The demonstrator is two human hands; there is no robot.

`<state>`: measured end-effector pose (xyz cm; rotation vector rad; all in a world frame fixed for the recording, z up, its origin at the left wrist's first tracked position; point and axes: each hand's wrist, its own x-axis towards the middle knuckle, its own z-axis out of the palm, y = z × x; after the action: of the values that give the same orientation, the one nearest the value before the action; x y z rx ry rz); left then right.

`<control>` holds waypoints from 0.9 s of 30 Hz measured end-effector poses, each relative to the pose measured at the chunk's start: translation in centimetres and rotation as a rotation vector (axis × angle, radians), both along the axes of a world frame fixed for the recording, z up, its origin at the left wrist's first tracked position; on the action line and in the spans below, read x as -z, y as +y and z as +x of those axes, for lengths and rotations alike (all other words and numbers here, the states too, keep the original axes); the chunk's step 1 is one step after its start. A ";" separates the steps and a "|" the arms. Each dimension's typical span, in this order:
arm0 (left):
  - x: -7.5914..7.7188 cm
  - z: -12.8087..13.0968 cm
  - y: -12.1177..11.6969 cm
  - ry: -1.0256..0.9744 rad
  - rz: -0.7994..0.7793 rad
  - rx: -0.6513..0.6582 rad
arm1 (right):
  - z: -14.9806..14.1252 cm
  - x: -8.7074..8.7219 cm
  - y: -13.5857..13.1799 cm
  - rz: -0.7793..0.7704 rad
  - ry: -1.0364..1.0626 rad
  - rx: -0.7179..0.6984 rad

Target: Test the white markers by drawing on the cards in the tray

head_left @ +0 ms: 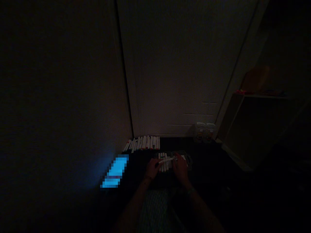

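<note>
A white marker (167, 160) lies crosswise between my two hands, above an open clear plastic case (190, 160). My left hand (152, 167) is closed on its left end. At the other end, the fingers of my right hand (180, 165) are closed on it too. Under this marker, several white markers (163, 166) stand side by side in the left half of the case. Part of the case is hidden behind my right hand. The scene is very dark, so finger details are faint.
A row of many white markers (145, 143) lies against the wall at the back left. Two clear plastic cases (204, 132) stand upright at the back right. A bright, pixelated blue screen (115, 171) is to the left. A box-like cabinet (243, 129) stands on the right.
</note>
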<state>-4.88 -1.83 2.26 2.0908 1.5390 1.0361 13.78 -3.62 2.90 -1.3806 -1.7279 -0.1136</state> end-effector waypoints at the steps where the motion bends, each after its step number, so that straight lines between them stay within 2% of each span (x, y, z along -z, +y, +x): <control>1: -0.1 0.1 -0.1 -0.016 -0.007 0.003 | 0.0 0.1 0.0 -0.019 -0.002 -0.009; 8: 0.2 0.0 0.1 -0.124 0.002 -0.016 | 0.2 0.0 0.2 0.028 0.076 0.053; 10: 0.4 0.0 0.3 -0.133 0.004 -0.002 | 0.0 -0.3 -0.1 0.019 0.018 0.000; 14: 0.7 0.0 0.5 -0.136 -0.024 0.048 | -0.8 -1.2 -1.1 -0.016 -0.254 -0.287; 20: 0.6 0.1 0.4 -0.190 -0.060 -0.013 | -1.2 -1.8 -1.7 -0.014 -0.247 -0.254; 27: 0.0 0.4 -0.1 -0.137 0.020 0.090 | -1.1 -2.4 -1.8 -0.013 -0.158 -0.292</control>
<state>-4.49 -1.91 2.22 2.0362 1.3620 1.1407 12.69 -5.41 5.25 -1.1387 -2.0466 -0.0494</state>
